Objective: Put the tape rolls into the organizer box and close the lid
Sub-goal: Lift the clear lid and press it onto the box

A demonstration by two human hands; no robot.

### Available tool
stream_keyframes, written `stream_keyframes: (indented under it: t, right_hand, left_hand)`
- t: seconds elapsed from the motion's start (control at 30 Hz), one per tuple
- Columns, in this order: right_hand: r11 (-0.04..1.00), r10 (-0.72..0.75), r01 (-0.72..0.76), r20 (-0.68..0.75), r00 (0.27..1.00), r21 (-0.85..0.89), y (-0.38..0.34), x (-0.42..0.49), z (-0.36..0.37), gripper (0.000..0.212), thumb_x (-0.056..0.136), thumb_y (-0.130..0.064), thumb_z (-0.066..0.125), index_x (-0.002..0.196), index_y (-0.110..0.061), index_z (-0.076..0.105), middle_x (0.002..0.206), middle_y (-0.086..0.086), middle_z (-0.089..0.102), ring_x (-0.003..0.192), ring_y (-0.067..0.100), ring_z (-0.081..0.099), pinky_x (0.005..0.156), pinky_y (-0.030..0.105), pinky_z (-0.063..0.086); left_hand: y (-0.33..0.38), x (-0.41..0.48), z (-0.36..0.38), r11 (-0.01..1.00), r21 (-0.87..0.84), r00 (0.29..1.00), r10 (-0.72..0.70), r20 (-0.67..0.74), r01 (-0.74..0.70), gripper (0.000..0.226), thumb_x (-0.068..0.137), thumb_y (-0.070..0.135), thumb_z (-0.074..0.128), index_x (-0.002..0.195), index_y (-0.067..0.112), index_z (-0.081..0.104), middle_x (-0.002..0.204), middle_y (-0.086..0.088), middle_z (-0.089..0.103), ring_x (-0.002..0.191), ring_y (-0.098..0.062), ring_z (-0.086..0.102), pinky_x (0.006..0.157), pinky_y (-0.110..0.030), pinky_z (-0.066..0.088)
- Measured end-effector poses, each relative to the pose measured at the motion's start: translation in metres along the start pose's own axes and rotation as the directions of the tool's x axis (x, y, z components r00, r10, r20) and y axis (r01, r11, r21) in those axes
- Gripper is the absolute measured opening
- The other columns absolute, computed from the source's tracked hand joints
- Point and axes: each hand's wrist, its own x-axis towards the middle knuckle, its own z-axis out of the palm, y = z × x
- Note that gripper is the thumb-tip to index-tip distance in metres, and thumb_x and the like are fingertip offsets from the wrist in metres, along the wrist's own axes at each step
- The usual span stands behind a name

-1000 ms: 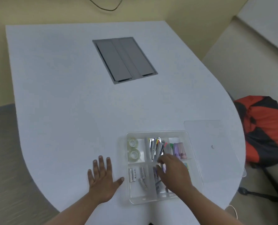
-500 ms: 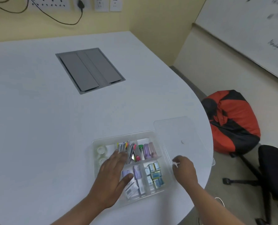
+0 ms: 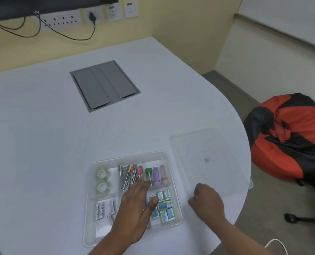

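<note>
A clear organizer box (image 3: 127,157) sits near the table's front edge. Two clear tape rolls (image 3: 102,181) lie in its far left compartment, one behind the other. My left hand (image 3: 134,208) rests flat and open across the middle of the box, holding nothing. The clear lid (image 3: 208,155) lies flat on the table to the right of the box. My right hand (image 3: 207,203) is at the lid's near left corner with its fingers curled; whether it grips the lid is not plain.
The box also holds pens and clips, three small tubes, blue packets and staple strips. A grey cable hatch (image 3: 105,85) is set in the table (image 3: 42,135) further back. A red and black beanbag (image 3: 291,135) and a chair base (image 3: 307,218) stand right of the table.
My left hand went from the table onto the box. My right hand left the box and went to the lid's near corner. The view swung to the right.
</note>
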Motion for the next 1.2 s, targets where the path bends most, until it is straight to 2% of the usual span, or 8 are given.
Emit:
stream_keyframes:
  t: [0.2, 0.43, 0.53, 0.67, 0.8, 0.93, 1.1, 1.2]
  right_hand:
    - [0.984, 0.033, 0.026, -0.324, 0.945, 0.174, -0.006, 0.025, -0.063, 0.024, 0.071, 0.005, 0.061, 0.062, -0.014, 0.048, 0.062, 0.002, 0.051, 0.064, 0.024, 0.049, 0.053, 0.035, 0.041]
    - [0.817, -0.13, 0.447, -0.637, 0.76, 0.365, -0.091, 0.04, -0.132, 0.041, 0.07, 0.019, 0.063, 0.072, -0.021, 0.05, 0.083, -0.005, 0.059, 0.08, 0.01, 0.054, 0.075, 0.036, 0.048]
    - [0.705, -0.083, 0.474, -0.603, 0.793, 0.527, -0.099, 0.039, -0.15, 0.043, 0.082, 0.006, 0.065, 0.07, -0.031, 0.045, 0.088, -0.014, 0.068, 0.087, 0.002, 0.062, 0.072, 0.013, 0.046]
    - [0.412, -0.071, 0.571, -0.6, 0.797, 0.71, -0.106, 0.025, -0.169, 0.027, 0.086, -0.012, 0.07, 0.085, -0.034, 0.055, 0.097, -0.002, 0.072, 0.098, 0.017, 0.068, 0.083, 0.03, 0.055]
    - [0.219, -0.073, 0.56, -0.559, 0.826, 0.799, -0.135, 0.015, -0.188, 0.027, 0.087, -0.011, 0.068, 0.09, -0.037, 0.06, 0.098, 0.005, 0.074, 0.093, 0.024, 0.071, 0.075, 0.026, 0.056]
    - [0.179, -0.002, 0.332, -0.337, 0.941, 0.926, -0.152, 0.016, -0.18, 0.024, 0.091, -0.008, 0.062, 0.088, -0.031, 0.06, 0.096, 0.0, 0.076, 0.091, 0.02, 0.072, 0.077, 0.028, 0.051]
    - [0.146, 0.085, 0.091, -0.104, 0.991, 0.985, -0.156, 0.027, -0.151, 0.026, 0.089, -0.012, 0.065, 0.113, -0.007, 0.058, 0.1, 0.006, 0.074, 0.091, 0.017, 0.072, 0.076, 0.022, 0.055]
    - [0.202, 0.158, 0.047, -0.08, 0.984, 0.978, -0.154, 0.037, -0.128, 0.033, 0.084, -0.011, 0.073, 0.113, -0.006, 0.059, 0.101, 0.007, 0.072, 0.091, 0.018, 0.07, 0.077, 0.023, 0.051]
  left_hand:
    - [0.016, 0.011, -0.006, 1.0, -0.008, 0.999, -0.007, -0.049, 0.007, 0.066, 0.089, 0.069, 0.035, 0.142, 0.031, 0.038, 0.146, 0.017, 0.035, 0.141, -0.005, 0.024, 0.114, -0.031, 0.024]
    - [-0.006, 0.023, -0.08, 0.998, -0.035, 0.978, -0.051, -0.204, 0.045, 0.058, 0.091, 0.038, 0.061, 0.143, 0.026, 0.038, 0.142, 0.015, 0.036, 0.14, -0.005, 0.025, 0.112, -0.023, 0.019]
    - [-0.01, 0.03, -0.092, 0.993, -0.089, 0.962, -0.103, -0.251, 0.083, 0.06, 0.089, 0.034, 0.065, 0.142, 0.025, 0.039, 0.145, 0.008, 0.039, 0.138, -0.008, 0.03, 0.113, -0.029, 0.024]
    - [-0.013, 0.037, -0.107, 0.979, -0.18, 0.931, -0.154, -0.33, 0.098, 0.06, 0.088, 0.037, 0.065, 0.141, 0.025, 0.039, 0.139, 0.012, 0.041, 0.127, -0.003, 0.039, 0.105, -0.028, 0.035]
    - [-0.028, 0.045, -0.138, 0.951, -0.277, 0.893, -0.241, -0.38, 0.139, 0.064, 0.089, 0.042, 0.059, 0.145, 0.023, 0.035, 0.148, 0.006, 0.038, 0.134, -0.012, 0.038, 0.109, -0.038, 0.037]
    - [-0.049, 0.039, -0.156, 0.906, -0.379, 0.874, -0.33, -0.357, 0.187, 0.057, 0.092, 0.042, 0.055, 0.143, 0.022, 0.039, 0.145, 0.009, 0.042, 0.132, -0.007, 0.041, 0.105, -0.033, 0.039]
    - [-0.074, 0.023, -0.162, 0.842, -0.456, 0.872, -0.428, -0.237, 0.289, 0.005, 0.091, 0.024, 0.064, 0.096, 0.025, 0.065, 0.094, 0.002, 0.07, 0.088, -0.014, 0.066, 0.077, -0.027, 0.049]
    - [-0.087, 0.012, -0.158, 0.82, -0.452, 0.864, -0.47, -0.181, 0.352, 0.011, 0.088, 0.016, 0.067, 0.08, 0.023, 0.069, 0.073, 0.003, 0.069, 0.068, -0.015, 0.067, 0.071, -0.033, 0.051]
